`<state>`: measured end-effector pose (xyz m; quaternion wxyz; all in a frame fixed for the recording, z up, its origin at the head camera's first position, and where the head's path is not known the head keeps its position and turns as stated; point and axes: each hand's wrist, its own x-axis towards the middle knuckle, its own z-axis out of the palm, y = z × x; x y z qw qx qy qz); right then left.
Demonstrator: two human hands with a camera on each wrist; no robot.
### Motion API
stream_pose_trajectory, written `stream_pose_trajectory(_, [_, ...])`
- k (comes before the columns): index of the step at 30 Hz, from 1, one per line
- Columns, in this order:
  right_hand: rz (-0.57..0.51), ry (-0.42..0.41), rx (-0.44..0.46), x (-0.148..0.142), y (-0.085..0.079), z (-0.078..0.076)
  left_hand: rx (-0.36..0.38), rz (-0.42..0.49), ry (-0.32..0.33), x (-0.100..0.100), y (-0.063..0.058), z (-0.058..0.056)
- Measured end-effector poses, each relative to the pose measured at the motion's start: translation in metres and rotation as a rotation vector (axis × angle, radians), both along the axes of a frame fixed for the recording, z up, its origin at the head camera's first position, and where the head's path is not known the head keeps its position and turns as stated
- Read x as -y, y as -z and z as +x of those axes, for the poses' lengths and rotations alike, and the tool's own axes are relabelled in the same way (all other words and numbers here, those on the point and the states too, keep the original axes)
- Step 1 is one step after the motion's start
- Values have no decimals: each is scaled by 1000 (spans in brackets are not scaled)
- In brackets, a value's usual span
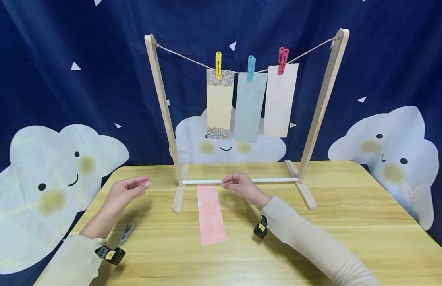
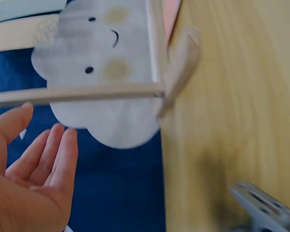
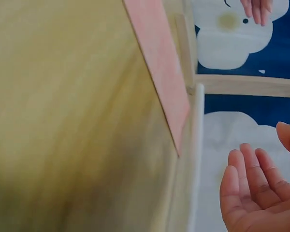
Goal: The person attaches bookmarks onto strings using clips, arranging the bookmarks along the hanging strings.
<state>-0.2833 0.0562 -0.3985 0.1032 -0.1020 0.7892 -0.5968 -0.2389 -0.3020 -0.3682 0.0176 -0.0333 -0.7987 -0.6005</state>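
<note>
A pink paper strip lies on the table, its far end by the stand's white crossbar. My right hand hovers beside that end with relaxed fingers, overlapping the crossbar in the head view; its palm looks bare in the right wrist view. Off to the left, my left hand is raised with fingers loosely extended and nothing in them. Below it on the table is a grey clothespin, also at the lower right of the left wrist view.
A wooden stand carries a string. From it hang a patterned cream card under a yellow clothespin, a grey-green card under a blue one, and a pale pink card under a red one. Behind is a dark blue cloud-print curtain.
</note>
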Motion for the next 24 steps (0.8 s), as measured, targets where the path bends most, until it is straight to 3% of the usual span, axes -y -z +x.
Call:
stream_pose_trajectory(8, [-41, -54, 74, 4, 20, 5, 91, -27, 29, 24, 23, 9])
stream_pose_trajectory(15, [-14, -73, 43, 9, 34, 7, 133, -85, 65, 40, 36, 18])
stream_pose_trajectory(24, [54, -25, 41, 16, 43, 3, 189, 45, 130, 65, 51, 27])
